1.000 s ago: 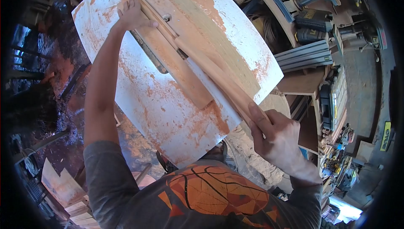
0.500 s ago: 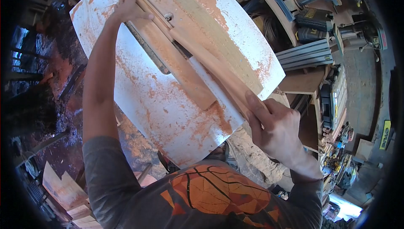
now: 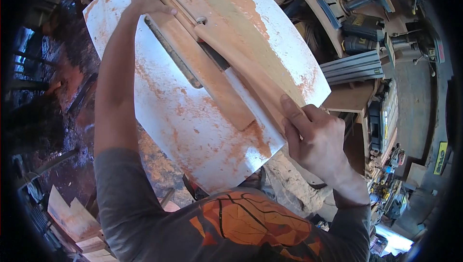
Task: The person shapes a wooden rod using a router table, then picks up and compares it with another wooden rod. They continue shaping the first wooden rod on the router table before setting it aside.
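My right hand [image 3: 316,134] is closed round the near end of a long wooden strip [image 3: 241,59], with the thumb along its top. The strip lies slantwise along a wide wooden fence board [image 3: 260,45]. My left hand [image 3: 150,4] rests with fingers spread at the far end of a flat wooden board [image 3: 217,91], beside a thin wooden piece [image 3: 169,4]. Between the strip and the flat board a dark gap [image 3: 214,55] shows. Beneath all this is a white tabletop [image 3: 166,127] dusted with reddish sawdust.
A long slot [image 3: 173,52] runs through the tabletop left of the flat board. On the right stand shelves with a black tool case [image 3: 364,26], stacked metal rails [image 3: 352,67] and several tools. Cut wood pieces [image 3: 72,214] lie at the lower left.
My right hand has pushed the wooden strip a little farther away along the fence board. My left hand stays at nearly the same spot. The view has shifted slightly.
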`<control>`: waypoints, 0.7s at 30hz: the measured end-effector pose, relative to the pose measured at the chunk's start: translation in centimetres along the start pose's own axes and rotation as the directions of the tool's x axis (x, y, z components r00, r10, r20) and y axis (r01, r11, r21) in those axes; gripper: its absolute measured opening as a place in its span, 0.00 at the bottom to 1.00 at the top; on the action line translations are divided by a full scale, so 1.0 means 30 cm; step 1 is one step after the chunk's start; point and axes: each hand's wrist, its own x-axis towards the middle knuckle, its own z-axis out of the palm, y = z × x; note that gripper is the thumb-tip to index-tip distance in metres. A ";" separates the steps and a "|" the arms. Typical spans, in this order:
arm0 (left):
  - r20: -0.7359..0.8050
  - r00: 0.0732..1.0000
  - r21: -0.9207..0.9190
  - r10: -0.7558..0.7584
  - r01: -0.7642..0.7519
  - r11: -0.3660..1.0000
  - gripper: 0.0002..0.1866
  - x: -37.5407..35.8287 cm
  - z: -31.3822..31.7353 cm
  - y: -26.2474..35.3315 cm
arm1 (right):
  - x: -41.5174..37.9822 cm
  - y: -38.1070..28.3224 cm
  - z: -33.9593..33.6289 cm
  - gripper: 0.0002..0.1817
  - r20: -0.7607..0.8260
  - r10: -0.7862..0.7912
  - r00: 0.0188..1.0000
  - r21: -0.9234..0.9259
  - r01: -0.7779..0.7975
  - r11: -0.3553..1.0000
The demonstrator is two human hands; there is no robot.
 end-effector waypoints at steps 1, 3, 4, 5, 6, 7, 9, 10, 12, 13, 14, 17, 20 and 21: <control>0.014 1.000 -0.006 -0.006 0.006 1.000 0.85 0.001 -0.023 0.009 | 0.009 0.000 0.001 0.26 0.004 0.001 1.000 0.001 -0.001 1.000; 0.026 0.999 0.005 -0.029 0.029 1.000 0.84 -0.011 -0.072 0.037 | 0.025 0.000 0.003 0.26 0.007 -0.001 1.000 0.000 0.001 1.000; 0.043 0.998 0.016 -0.051 0.050 0.999 0.84 -0.020 -0.084 0.044 | 0.031 -0.001 0.001 0.25 0.014 -0.006 1.000 -0.007 0.006 1.000; 0.043 0.998 0.014 -0.055 0.054 0.998 0.84 -0.007 -0.071 0.028 | 0.038 -0.001 -0.001 0.25 0.021 -0.010 1.000 -0.014 0.010 1.000; 0.042 0.998 0.012 -0.050 0.049 0.999 0.84 0.009 -0.063 0.016 | 0.046 -0.003 -0.005 0.25 0.022 -0.014 1.000 -0.015 0.014 1.000; 0.040 0.998 0.011 -0.043 0.043 0.999 0.84 0.024 -0.057 0.002 | 0.055 -0.006 -0.010 0.25 0.048 0.001 0.999 -0.013 0.000 1.000; 0.047 0.997 0.041 -0.058 0.056 0.998 0.83 0.034 -0.057 0.000 | 0.065 -0.010 -0.008 0.25 0.075 0.019 0.997 -0.011 -0.018 1.000; 0.052 0.996 0.072 -0.070 0.066 0.995 0.83 0.035 -0.072 0.006 | 0.073 -0.013 -0.005 0.25 0.055 0.018 0.998 -0.014 -0.017 1.000; 0.066 0.998 0.023 0.001 -0.002 1.000 0.83 0.019 -0.123 0.012 | 0.090 -0.018 0.004 0.25 0.032 0.025 0.999 -0.021 -0.024 0.999; 0.078 0.995 -0.024 0.065 -0.064 0.998 0.82 0.016 -0.145 0.013 | 0.102 -0.019 0.018 0.25 0.011 0.012 1.000 -0.023 -0.011 1.000; 0.073 0.995 -0.023 0.073 -0.071 0.997 0.82 0.027 -0.145 0.008 | 0.114 -0.024 0.026 0.25 -0.011 -0.001 1.000 -0.025 0.001 1.000; 0.030 0.999 -0.048 0.040 -0.039 0.998 0.80 0.045 -0.164 -0.039 | 0.157 -0.052 0.028 0.24 -0.033 0.003 0.999 -0.039 -0.004 0.999; 0.232 0.970 -0.329 0.069 0.012 0.944 0.76 0.068 -0.219 -0.071 | 0.235 -0.073 0.038 0.22 -0.056 -0.018 0.998 -0.036 0.016 0.999; 0.165 0.986 -0.402 0.028 0.042 0.915 0.74 0.089 -0.187 -0.115 | 0.273 -0.084 0.035 0.22 -0.071 -0.012 0.997 -0.043 0.009 0.999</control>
